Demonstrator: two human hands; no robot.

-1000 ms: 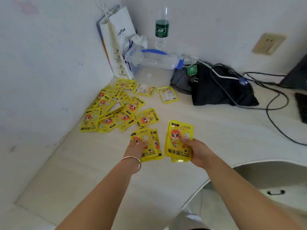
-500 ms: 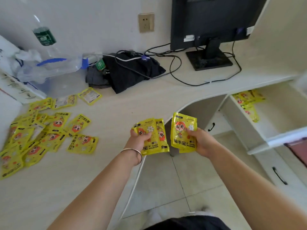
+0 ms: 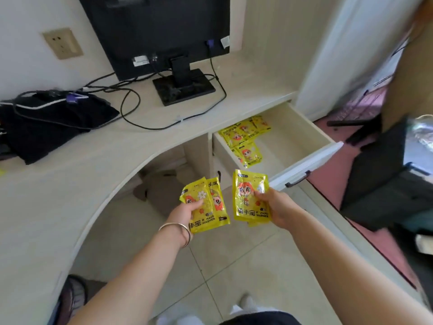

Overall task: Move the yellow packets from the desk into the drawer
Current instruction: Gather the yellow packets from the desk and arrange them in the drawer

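Pale desk curves round to an open drawer, where loose packets lie at its back left. Just before the drawer, above the floor, left hand grips a left stack and right hand grips a right stack.

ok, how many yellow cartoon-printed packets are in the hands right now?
4 visible: two overlapping yellow cartoon-printed packets in the left hand, two stacked packets in the right hand, the rear one only peeking out below. More may be hidden behind.
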